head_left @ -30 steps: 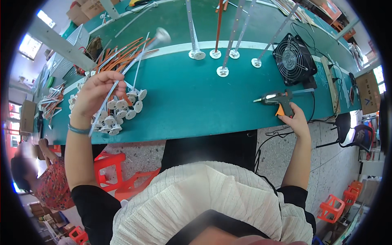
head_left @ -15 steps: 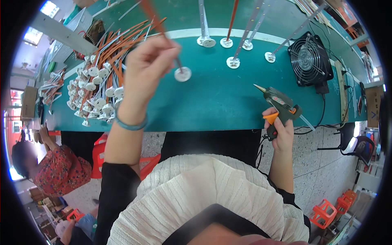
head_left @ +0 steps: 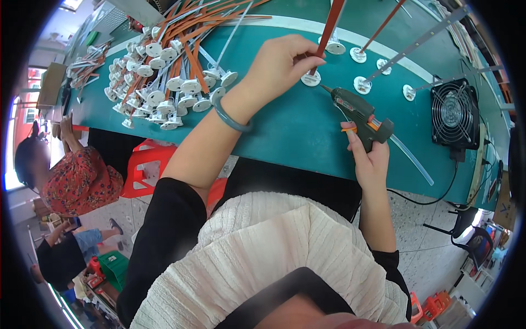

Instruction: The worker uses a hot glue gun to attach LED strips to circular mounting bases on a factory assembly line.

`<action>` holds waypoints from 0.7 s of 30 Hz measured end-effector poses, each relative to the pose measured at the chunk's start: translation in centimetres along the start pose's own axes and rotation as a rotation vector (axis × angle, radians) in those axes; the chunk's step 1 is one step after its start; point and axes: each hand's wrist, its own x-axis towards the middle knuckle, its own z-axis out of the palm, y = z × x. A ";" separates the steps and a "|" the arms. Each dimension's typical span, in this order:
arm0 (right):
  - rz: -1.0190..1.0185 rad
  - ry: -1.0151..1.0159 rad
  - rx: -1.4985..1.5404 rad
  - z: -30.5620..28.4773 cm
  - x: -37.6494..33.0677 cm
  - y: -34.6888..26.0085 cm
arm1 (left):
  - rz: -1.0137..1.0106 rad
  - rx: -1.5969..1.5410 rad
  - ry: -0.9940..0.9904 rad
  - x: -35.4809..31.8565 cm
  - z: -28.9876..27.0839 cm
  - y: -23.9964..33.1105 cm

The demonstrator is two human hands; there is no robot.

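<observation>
My left hand (head_left: 285, 61) pinches an orange-brown strip (head_left: 331, 27) that rises nearly upright. At its foot is a white round base (head_left: 311, 80), on or just above the green table; I cannot tell which. In my right hand (head_left: 373, 164) is a dark green glue gun (head_left: 359, 111), a finger at its orange trigger. The gun's nozzle points up and left, close to the white base. A clear glue stick (head_left: 415, 160) sticks out of its back. Beyond my hands stand several strips on round bases, among them a grey strip (head_left: 402, 53).
A heap of strips with white bases (head_left: 164, 88) covers the table's left part. At the right stands a black fan (head_left: 455, 112) with a cord. Red stools (head_left: 147, 164) and a seated person in a flowered top (head_left: 82, 178) are at the left.
My left hand has carried the strip to the right, its base now near the nozzle. The glue gun has tilted, its nozzle farther up and left. The view has shifted.
</observation>
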 end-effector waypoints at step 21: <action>0.014 0.056 -0.153 2.5 0.8 -0.9 | 0.046 0.029 -0.049 -0.5 0.4 -1.3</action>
